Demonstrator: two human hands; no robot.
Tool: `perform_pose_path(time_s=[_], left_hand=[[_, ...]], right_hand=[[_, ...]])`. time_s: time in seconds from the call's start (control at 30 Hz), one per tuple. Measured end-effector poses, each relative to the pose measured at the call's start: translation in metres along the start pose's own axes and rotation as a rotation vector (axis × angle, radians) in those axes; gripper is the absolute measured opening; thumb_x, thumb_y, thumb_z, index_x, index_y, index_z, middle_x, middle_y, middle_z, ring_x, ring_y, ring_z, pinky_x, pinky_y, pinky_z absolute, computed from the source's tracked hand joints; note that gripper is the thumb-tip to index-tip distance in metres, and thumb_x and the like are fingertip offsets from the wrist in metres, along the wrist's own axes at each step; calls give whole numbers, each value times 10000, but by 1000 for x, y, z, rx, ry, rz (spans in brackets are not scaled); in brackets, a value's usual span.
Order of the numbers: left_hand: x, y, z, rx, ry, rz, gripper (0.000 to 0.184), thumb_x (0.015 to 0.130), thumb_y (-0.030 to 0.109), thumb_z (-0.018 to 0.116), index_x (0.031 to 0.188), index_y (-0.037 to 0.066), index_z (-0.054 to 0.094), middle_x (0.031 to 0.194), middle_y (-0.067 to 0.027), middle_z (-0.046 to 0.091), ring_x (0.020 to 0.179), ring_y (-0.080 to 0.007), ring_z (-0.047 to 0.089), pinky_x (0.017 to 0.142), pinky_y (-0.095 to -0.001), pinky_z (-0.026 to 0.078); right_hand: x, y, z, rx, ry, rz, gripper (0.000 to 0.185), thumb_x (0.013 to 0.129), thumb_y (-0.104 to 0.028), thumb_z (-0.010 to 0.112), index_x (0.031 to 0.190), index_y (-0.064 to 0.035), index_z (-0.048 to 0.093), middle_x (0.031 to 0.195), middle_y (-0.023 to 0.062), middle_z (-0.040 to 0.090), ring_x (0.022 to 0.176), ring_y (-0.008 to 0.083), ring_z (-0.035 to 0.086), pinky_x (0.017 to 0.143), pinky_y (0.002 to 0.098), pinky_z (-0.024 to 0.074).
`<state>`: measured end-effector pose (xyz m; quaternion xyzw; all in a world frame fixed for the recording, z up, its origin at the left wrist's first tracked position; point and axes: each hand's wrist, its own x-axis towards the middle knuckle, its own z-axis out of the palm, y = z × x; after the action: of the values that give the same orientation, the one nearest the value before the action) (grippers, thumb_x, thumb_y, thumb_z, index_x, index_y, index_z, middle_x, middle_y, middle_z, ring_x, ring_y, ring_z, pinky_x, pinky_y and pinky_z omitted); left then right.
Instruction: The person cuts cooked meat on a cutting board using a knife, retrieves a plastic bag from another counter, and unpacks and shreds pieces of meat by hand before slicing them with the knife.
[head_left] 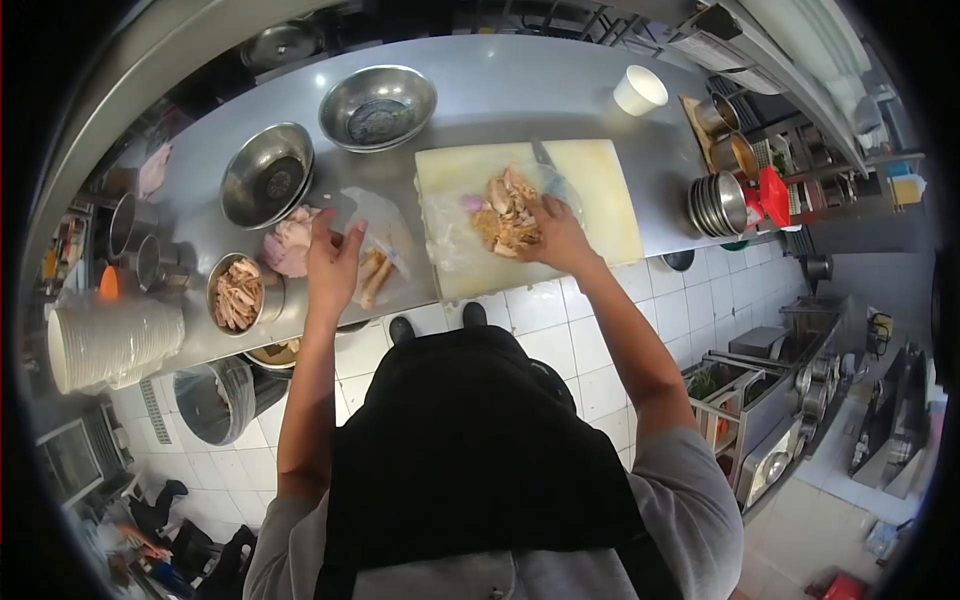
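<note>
A pile of cut cooked meat, likely chicken (508,215), lies on clear plastic on the white cutting board (610,215). My right hand (558,238) rests against the pile's right side, fingers stretched over it. Just beyond that hand, a knife (542,153) lies on the board, partly hidden. To the left, my left hand (335,262) is held with thumb and fingers apart and nothing in it. It is beside a crumpled pinkish bundle (290,245) and a clear plastic bag (385,225) with brownish meat pieces (374,278) near its mouth.
A metal container of meat strips (237,295) stands at the counter's front left, near stacked white tubs (115,340). Metal bowls (378,105) sit toward the back. A white cup (640,90) and stacked bowls (717,205) are on the right. Below stands a lined bin (215,402).
</note>
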<state>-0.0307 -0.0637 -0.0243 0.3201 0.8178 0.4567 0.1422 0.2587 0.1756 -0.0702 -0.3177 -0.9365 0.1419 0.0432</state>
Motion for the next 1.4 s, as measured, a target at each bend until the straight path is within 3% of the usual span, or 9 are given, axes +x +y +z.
perform_pose_path(time_s=[0.2,0.37,0.5,0.67,0.73,0.93,1.17,1.23,1.4], left_hand=[[-11,9,7,58,69,130,512,858,226,694,1267,-8,496,938,-170,598,871,-245,586,736,-354,477],[-39,43,21,169,78,635,304,864,105,641,1136,-13,578,1045,-174,594,969,-354,567,824,-401,476],[-45,77,92,-292,-433,389,142,862,79,613,981,5,639,1028,-153,612,959,-350,583,833,-411,482],[-24,58,180,200,-520,546,180,858,170,634,963,24,645,1025,-159,596,980,-328,593,810,-428,488],[-28,60,190,269,-496,523,205,837,190,659,960,27,640,1030,-156,573,967,-335,586,805,-433,485],[-28,64,207,250,-339,487,410,753,284,743,1062,44,620,1106,-162,503,1055,-341,514,869,-450,445],[-17,75,215,446,-359,581,396,659,265,786,976,58,669,1106,-146,504,1102,-325,439,879,-480,372],[-25,71,223,493,-305,632,355,664,246,777,943,52,676,1108,-154,510,1092,-329,449,873,-477,377],[-10,42,219,322,-220,521,245,726,180,717,920,35,679,1020,-183,579,966,-328,553,811,-453,433]], right_hand=[[-3,-26,-5,-74,-10,28,806,634,-369,797,1360,-213,483,1368,205,420,1234,416,404,993,564,369],[7,-2,10,-29,-58,15,720,665,-302,779,1326,-196,511,1261,172,472,1178,379,441,925,510,436],[18,26,7,314,-28,-95,540,710,-196,747,1224,-148,587,1135,168,542,1083,351,526,915,417,468],[24,35,-10,519,-61,-39,399,785,-86,688,1175,-57,610,1083,144,612,1007,260,611,864,334,507],[25,37,-14,843,-135,294,334,841,-118,662,1162,-40,609,1041,141,656,931,237,646,828,303,519],[17,45,-24,1130,-67,214,228,885,-99,608,1096,-13,598,1013,59,644,865,137,622,765,282,528],[18,37,-8,683,35,202,253,817,-111,632,1054,-34,588,955,157,654,797,285,640,733,372,514],[18,31,-4,317,233,-69,259,781,-120,620,1025,-41,588,898,220,643,829,386,628,751,440,503],[41,20,-25,405,104,132,258,783,-165,616,1006,-38,589,881,235,647,886,401,621,776,468,499]])
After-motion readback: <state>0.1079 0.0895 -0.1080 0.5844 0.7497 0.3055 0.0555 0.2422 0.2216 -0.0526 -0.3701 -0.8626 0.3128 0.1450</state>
